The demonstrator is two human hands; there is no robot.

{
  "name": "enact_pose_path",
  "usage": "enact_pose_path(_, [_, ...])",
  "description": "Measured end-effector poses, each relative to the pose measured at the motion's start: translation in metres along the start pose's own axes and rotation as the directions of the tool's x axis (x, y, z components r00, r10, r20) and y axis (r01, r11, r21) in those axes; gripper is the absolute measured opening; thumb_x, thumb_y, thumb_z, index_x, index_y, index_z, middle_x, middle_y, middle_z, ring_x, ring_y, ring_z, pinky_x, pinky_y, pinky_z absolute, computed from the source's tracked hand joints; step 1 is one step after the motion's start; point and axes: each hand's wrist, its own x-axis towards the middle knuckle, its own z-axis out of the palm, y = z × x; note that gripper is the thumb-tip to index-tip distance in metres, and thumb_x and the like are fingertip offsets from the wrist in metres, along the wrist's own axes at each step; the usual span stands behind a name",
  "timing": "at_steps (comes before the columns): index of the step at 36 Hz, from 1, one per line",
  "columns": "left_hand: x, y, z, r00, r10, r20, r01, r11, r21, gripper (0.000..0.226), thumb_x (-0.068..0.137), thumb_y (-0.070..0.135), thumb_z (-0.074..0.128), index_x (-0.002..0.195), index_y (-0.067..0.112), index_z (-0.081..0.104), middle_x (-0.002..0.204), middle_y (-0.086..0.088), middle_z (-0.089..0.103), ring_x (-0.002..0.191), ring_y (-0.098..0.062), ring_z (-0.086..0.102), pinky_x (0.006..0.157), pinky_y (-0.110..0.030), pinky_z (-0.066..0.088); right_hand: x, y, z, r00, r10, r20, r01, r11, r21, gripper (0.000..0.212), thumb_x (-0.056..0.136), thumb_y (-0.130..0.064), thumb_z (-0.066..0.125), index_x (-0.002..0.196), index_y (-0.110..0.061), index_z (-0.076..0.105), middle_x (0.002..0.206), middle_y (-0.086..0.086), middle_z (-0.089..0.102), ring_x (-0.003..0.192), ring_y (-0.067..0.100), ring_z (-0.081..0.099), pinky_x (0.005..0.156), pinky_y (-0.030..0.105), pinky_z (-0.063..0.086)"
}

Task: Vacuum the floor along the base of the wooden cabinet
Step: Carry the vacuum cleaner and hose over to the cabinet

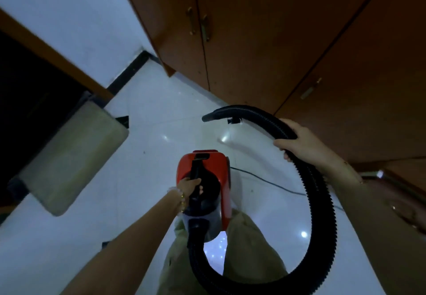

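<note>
Holding: your left hand (191, 187) is gripping the black handle of the red vacuum (204, 179), carrying it above the white floor (149, 138)
Right hand (297, 143): you are wrapping your fingers around the black hose (322, 202)
Nozzle (208, 117): hanging over the floor, close to the wooden cabinet (265, 41) base
Cord (265, 179): lying on the floor behind the vacuum

- No text, brand, number or sign can be read anywhere in the view.
- The red vacuum cleaner (204, 179) has a dark panel near its top, perhaps a label; the dim, blurred picture shows no letters.
</note>
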Motion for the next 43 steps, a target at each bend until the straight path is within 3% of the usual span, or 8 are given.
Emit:
enact_pose_path(8, [0.059, 0.064, 0.02, 0.984, -0.019, 0.178, -0.049, 0.928, 0.368, 0.023, 0.096, 0.011, 0.047, 0.073, 0.006, 0.053, 0.039, 0.0, 0.055, 0.027, -0.006, 0.051, 0.033, -0.016, 0.042, -0.016, 0.03, 0.013, 0.93, 0.237, -0.282, -0.178, 0.959, 0.22, 0.043, 0.089, -0.007, 0.06, 0.128, -0.022, 0.05, 0.074, 0.008, 0.059, 0.054, 0.019, 0.056, 0.056, 0.031, 0.048])
enact_pose_path(10, [0.07, 0.078, 0.024, 0.973, -0.039, 0.227, -0.07, 0.889, 0.453, 0.013, 0.096, 0.011, 0.047, 0.097, 0.001, 0.056, 0.053, -0.006, 0.055, 0.037, -0.011, 0.054, 0.036, -0.018, 0.045, -0.028, 0.035, 0.031, 0.881, 0.318, -0.349, -0.218, 0.93, 0.297, 0.042, 0.089, -0.009, 0.06, 0.126, -0.023, 0.049, 0.073, 0.008, 0.06, 0.053, 0.018, 0.057, 0.057, 0.031, 0.049])
enact_pose_path(14, [0.086, 0.098, 0.025, 0.946, -0.076, 0.316, -0.161, 0.736, 0.658, 0.043, 0.096, 0.013, 0.048, 0.135, -0.003, 0.041, 0.071, -0.007, 0.051, 0.061, -0.015, 0.051, 0.053, -0.02, 0.047, -0.051, 0.032, 0.085, 0.748, 0.472, -0.466, -0.238, 0.846, 0.477, 0.044, 0.088, -0.007, 0.06, 0.125, -0.03, 0.047, 0.075, 0.004, 0.06, 0.052, 0.02, 0.056, 0.054, 0.026, 0.048])
enact_pose_path(20, [0.106, 0.125, 0.01, 0.908, -0.154, 0.39, -0.309, 0.381, 0.871, 0.025, 0.096, 0.019, 0.047, 0.112, 0.001, 0.055, 0.068, -0.006, 0.052, 0.061, -0.016, 0.052, 0.066, -0.03, 0.044, -0.079, 0.033, 0.178, 0.499, 0.705, -0.504, -0.162, 0.647, 0.745, 0.047, 0.086, -0.007, 0.06, 0.127, -0.025, 0.048, 0.076, 0.006, 0.058, 0.049, 0.02, 0.056, 0.057, 0.03, 0.048])
enact_pose_path(25, [0.126, 0.141, -0.001, 0.899, -0.163, 0.408, -0.382, 0.166, 0.909, 0.026, 0.096, 0.021, 0.047, 0.073, 0.009, 0.052, 0.066, -0.007, 0.054, 0.06, -0.019, 0.051, 0.072, -0.032, 0.044, -0.083, 0.019, 0.245, 0.392, 0.805, -0.445, -0.072, 0.509, 0.858, 0.044, 0.086, -0.006, 0.059, 0.125, -0.024, 0.049, 0.075, 0.008, 0.059, 0.05, 0.02, 0.056, 0.057, 0.03, 0.049])
enact_pose_path(28, [0.136, 0.147, -0.014, 0.896, -0.15, 0.419, -0.403, 0.125, 0.907, 0.027, 0.096, 0.019, 0.048, 0.069, 0.011, 0.05, 0.066, -0.007, 0.053, 0.059, -0.018, 0.051, 0.065, -0.03, 0.043, -0.078, 0.013, 0.279, 0.368, 0.84, -0.399, -0.033, 0.441, 0.897, 0.044, 0.085, -0.006, 0.06, 0.125, -0.023, 0.05, 0.074, 0.006, 0.058, 0.049, 0.02, 0.056, 0.057, 0.031, 0.048])
enact_pose_path(38, [0.185, 0.141, -0.059, 0.902, -0.139, 0.41, -0.415, -0.009, 0.91, 0.026, 0.095, 0.022, 0.049, 0.073, 0.008, 0.053, 0.066, -0.008, 0.055, 0.062, -0.02, 0.053, 0.079, -0.035, 0.044, -0.045, 0.007, 0.374, 0.339, 0.857, -0.389, 0.074, 0.388, 0.919, 0.043, 0.084, -0.005, 0.061, 0.118, -0.029, 0.051, 0.073, 0.005, 0.058, 0.043, 0.015, 0.055, 0.056, 0.03, 0.047])
enact_pose_path(43, [0.23, 0.128, -0.085, 0.887, -0.145, 0.439, -0.457, -0.127, 0.881, 0.022, 0.095, 0.019, 0.047, 0.077, 0.007, 0.053, 0.065, -0.007, 0.052, 0.058, -0.019, 0.049, 0.063, -0.028, 0.041, 0.009, 0.004, 0.441, 0.31, 0.849, -0.428, 0.085, 0.424, 0.902, 0.049, 0.084, -0.011, 0.059, 0.125, -0.034, 0.045, 0.086, -0.002, 0.059, 0.052, 0.02, 0.059, 0.058, 0.028, 0.049])
